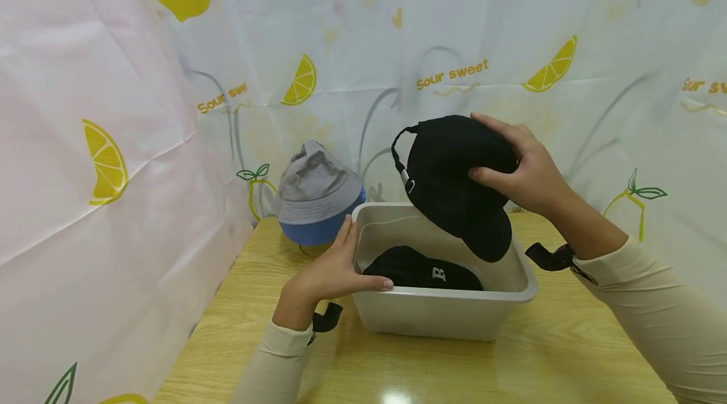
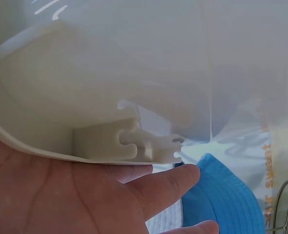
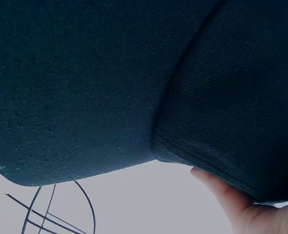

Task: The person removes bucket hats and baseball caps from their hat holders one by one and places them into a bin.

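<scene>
My right hand (image 1: 534,173) grips a black baseball cap (image 1: 449,170) above a beige plastic bin (image 1: 437,315), thumb on the near side. The cap is tilted, with its brim pointing down into the bin and its strap and buckle at the left. In the right wrist view the cap's dark fabric (image 3: 85,87) fills most of the picture. A second black cap (image 1: 406,265) with a white letter lies inside the bin. Against the bin's left front corner rests my left hand (image 1: 332,271), fingers extended along the left side and thumb along the front rim.
Left of the bin, a grey bucket hat (image 1: 312,183) sits over a blue hat (image 1: 309,230) on a wire stand (image 1: 309,252). Another wire stand (image 3: 56,209) shows in the right wrist view. Lemon-printed curtains (image 1: 341,25) hang behind the wooden table (image 1: 238,328).
</scene>
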Demonstrator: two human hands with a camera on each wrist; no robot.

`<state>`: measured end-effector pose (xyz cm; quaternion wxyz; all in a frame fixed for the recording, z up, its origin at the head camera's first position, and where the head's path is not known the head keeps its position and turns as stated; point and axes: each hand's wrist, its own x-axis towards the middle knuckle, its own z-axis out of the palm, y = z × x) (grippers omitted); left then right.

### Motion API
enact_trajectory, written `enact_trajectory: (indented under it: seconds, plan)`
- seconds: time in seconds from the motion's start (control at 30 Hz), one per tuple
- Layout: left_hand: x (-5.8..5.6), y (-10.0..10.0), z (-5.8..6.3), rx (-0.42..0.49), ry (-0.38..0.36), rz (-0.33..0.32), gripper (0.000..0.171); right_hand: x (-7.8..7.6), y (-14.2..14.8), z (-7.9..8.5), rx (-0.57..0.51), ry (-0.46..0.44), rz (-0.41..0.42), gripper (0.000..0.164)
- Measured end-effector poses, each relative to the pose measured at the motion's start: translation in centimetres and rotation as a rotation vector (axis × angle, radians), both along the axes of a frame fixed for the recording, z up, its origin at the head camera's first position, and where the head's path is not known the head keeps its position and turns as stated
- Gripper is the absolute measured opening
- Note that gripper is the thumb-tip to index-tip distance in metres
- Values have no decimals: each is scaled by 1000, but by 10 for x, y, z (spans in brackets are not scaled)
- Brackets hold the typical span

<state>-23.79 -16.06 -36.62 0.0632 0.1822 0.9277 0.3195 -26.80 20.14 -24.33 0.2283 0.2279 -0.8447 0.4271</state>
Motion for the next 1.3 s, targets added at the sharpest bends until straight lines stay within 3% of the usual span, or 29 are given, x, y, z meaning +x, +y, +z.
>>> enact_trajectory:
  seconds: [0.43, 0.97, 1.3]
  plan:
    - [-1, 0, 0, -30, -6, 7, 147, 2, -23, -18, 132, 37, 79, 81]
    - [-2, -1, -1, -34, -19, 10, 146, -11, -44, -40, 356, -32, 173, 79]
    - [-3, 0, 0, -38, -21, 4, 148, -24, -54, -55, 480, -124, 212, 75]
